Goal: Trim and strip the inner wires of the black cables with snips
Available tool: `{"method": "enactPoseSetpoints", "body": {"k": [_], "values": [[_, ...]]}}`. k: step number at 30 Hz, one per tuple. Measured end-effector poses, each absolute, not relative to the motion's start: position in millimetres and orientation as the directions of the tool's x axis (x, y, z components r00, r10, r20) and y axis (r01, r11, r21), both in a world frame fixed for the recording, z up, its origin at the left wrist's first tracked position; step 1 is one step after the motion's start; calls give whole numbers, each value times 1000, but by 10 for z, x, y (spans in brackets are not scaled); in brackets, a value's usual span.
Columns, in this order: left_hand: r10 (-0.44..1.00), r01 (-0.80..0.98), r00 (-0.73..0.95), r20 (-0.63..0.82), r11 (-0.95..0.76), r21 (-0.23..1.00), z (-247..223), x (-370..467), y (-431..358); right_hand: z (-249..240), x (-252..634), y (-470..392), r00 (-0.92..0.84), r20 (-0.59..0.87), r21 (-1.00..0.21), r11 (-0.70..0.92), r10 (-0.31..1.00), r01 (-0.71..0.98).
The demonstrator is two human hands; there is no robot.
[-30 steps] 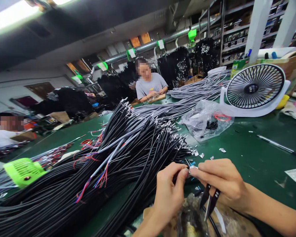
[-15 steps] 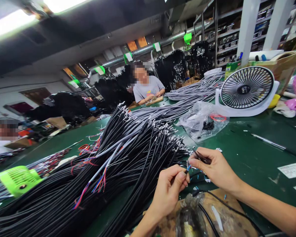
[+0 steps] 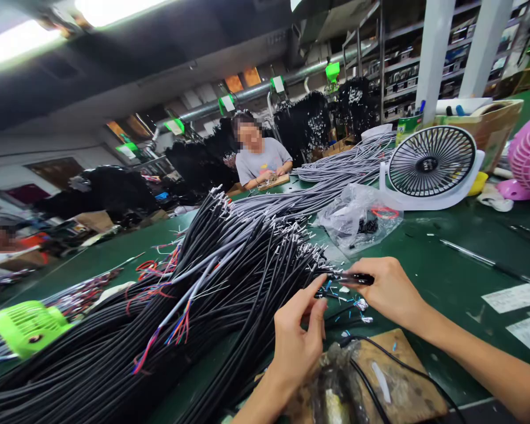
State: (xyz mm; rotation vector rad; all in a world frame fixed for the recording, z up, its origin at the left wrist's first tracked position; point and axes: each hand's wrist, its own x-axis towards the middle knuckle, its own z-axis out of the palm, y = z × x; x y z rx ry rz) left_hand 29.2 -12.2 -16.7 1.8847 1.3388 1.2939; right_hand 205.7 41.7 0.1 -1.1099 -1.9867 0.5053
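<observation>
My left hand point(image 3: 300, 330) is beside the tips of the black cables point(image 3: 247, 300), with its index finger stretched towards the cable ends and its thumb held apart. Nothing shows between that finger and thumb; the other fingers are curled and partly hidden. In my right hand point(image 3: 391, 291) is a slim dark hand tool point(image 3: 357, 278), its tip pointing left at the cable ends close to my left index finger. Its exact kind is not clear. Below both hands lie blue and white scraps point(image 3: 360, 305) on the green table point(image 3: 428, 282).
A stained board point(image 3: 406, 365) with a thin black cord lies nearest me. Behind the cables are a clear plastic bag point(image 3: 348, 215) and a white fan point(image 3: 430, 162). A pen point(image 3: 472, 253) and paper labels point(image 3: 512, 297) lie right. A co-worker point(image 3: 262, 156) sits across the table.
My left hand has let go of a black cable with a bared blue end, and its index finger has straightened. My right hand has turned the tool level, pointing left. The view has shifted slightly.
</observation>
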Motion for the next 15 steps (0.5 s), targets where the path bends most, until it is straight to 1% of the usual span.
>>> {"method": "enactPoseSetpoints", "body": {"k": [2,6,8,11,13,15], "values": [[901,463,78,428,-413,785,-185,283,-113,3,2026,383,-331,443,-686,552,833,473],[912,446,46,407,-383,809,-195,292,-110,14,1962,312,-328,492,-757,582,806,296],[920,447,35,391,-364,817,-187,304,-115,17,1945,291,-298,488,-773,565,820,288],[946,401,-5,323,-294,867,-169,320,-117,11,1934,284,-264,402,-832,470,877,294],[957,363,-32,287,-257,896,-157,329,-111,3,1928,291,-282,318,-885,390,905,253],[950,367,-53,309,-269,890,-145,336,-100,-2,1916,298,-312,252,-926,322,916,195]]}}
